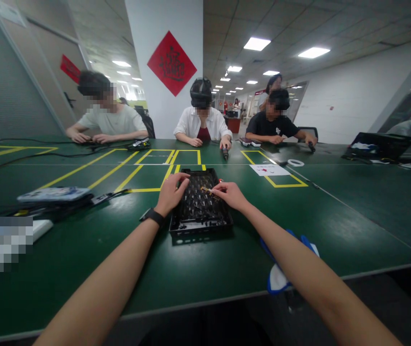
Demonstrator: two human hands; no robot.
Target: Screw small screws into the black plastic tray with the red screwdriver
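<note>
Black tray (202, 225) lies on the green tabletop (136, 269), in from the near edge, small dark parts inside. Right hand (230, 194) pinches a small yellowish piece (206, 190) over the tray, fingertips together. Left hand (171, 191) at the tray's left rim, fingers bent, thumb and fingers slightly apart; whether it grips anything cannot be told.

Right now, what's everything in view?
table: one, green, centre
tray: one, black, on table
pieces: many, dark, in tray
part: one, yellowish, right fingers
slab: one, bluish, left
cables: several, black, left
glove: at least one, blue-white, right
paper: one, white, right
ring: one, white, beside paper
tape: several, yellow, table
signs: several, red, background
people: several, varied clothing, opposite
lights: several, white, ceiling
wristband: one, black, left wrist
left hand, right hand: one each, bare, tray
</note>
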